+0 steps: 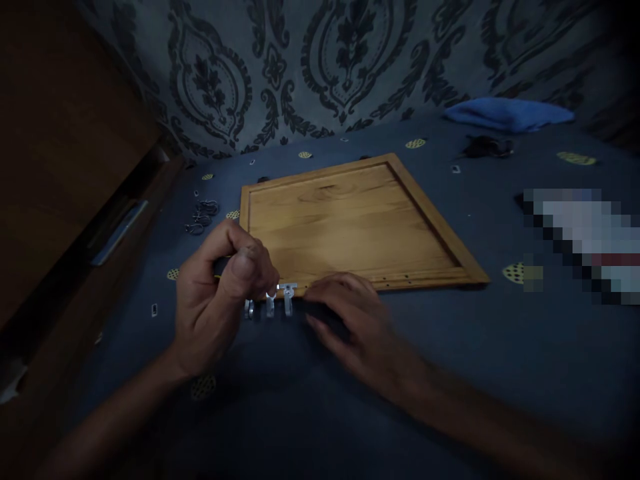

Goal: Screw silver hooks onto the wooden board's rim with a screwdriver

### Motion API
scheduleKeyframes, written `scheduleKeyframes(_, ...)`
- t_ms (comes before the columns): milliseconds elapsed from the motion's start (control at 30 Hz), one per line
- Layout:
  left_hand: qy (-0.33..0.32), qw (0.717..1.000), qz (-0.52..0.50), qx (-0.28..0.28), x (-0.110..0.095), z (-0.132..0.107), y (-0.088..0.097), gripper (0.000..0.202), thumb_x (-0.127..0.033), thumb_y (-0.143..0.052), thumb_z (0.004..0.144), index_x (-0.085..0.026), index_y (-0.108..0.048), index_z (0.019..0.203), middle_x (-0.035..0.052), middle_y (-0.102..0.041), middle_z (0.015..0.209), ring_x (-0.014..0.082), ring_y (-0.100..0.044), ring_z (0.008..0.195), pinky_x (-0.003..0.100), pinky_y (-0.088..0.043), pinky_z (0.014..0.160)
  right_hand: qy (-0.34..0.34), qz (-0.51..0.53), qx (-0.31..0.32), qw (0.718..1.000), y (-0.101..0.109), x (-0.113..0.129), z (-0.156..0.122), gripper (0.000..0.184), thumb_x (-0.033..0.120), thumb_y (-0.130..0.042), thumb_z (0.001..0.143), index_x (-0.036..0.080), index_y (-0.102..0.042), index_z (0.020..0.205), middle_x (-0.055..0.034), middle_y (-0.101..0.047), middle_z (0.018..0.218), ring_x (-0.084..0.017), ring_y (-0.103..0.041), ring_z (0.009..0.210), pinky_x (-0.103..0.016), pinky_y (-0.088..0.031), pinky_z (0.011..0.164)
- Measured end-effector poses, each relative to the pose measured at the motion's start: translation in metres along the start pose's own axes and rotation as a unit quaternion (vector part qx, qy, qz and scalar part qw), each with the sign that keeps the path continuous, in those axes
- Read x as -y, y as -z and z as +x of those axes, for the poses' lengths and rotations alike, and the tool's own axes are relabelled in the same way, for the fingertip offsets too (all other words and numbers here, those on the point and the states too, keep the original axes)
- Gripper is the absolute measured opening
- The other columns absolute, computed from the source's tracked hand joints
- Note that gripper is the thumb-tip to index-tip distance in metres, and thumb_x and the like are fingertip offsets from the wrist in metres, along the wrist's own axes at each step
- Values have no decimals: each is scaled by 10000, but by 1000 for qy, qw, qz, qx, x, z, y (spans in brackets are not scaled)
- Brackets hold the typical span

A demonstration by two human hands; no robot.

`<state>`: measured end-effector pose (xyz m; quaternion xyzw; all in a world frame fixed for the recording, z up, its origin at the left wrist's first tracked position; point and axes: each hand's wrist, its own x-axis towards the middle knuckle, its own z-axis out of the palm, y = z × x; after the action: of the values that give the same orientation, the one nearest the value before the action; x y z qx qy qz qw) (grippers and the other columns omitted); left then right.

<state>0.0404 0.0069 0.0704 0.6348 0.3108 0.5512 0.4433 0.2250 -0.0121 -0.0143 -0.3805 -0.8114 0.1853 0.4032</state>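
Note:
My left hand [220, 293] is closed in a fist around what looks like a screwdriver [217, 276], mostly hidden, with a bit of yellow showing. Its metal tip [277, 288] points right, close to a small clear hook [288, 300] on the front edge of a framed wooden board [345, 220]. More clear hooks [270, 305] hang beside it along that edge, partly behind the fist. My right hand [350, 313] rests over the front rail, right of the hooks, with thumb and fingers apart. Small dark holes show in the rail farther right.
The board lies on a dark blue patterned bedsheet [450, 347]. Several small dark wire pieces [203, 217] lie at left. Behind are a blue cloth [510, 113] and a dark tangled item [487, 147]. A blurred-out flat object [585, 233] lies right; brown wooden furniture [65, 133] stands left.

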Motion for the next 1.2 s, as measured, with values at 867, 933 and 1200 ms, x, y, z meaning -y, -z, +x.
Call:
scheduleKeyframes(867, 31, 999, -2, 27, 9, -2, -6, 306, -451, -603, 987, -213, -536, 805, -49, -441, 618, 132, -447, 560, 309, -399, 559, 80, -1, 46, 996, -6, 0, -8, 113, 182, -617, 950, 191, -724, 915, -73, -778, 1082, -248, -623, 1147, -491, -438, 1042)
scheduleKeyframes(933, 28, 999, -1, 30, 7, -1, -5, 306, -448, -605, 987, -210, -544, 805, -47, -448, 620, 129, -451, 556, 304, -402, 557, 77, 9, 46, 996, -5, 0, -7, 128, 184, -605, 958, 194, -726, 917, -75, -777, 1079, -247, -629, 1138, -503, -447, 1039)
scheduleKeyframes(1200, -46, 996, 3, -70, -12, 14, 7, 317, -420, -706, 926, -204, -571, 739, -62, -422, 521, 121, -417, 479, 294, -448, 529, 79, 15, -25, 996, 2, -6, -2, 116, 154, -590, 970, 188, -692, 926, -59, -768, 978, -221, -676, 986, -433, -543, 906)
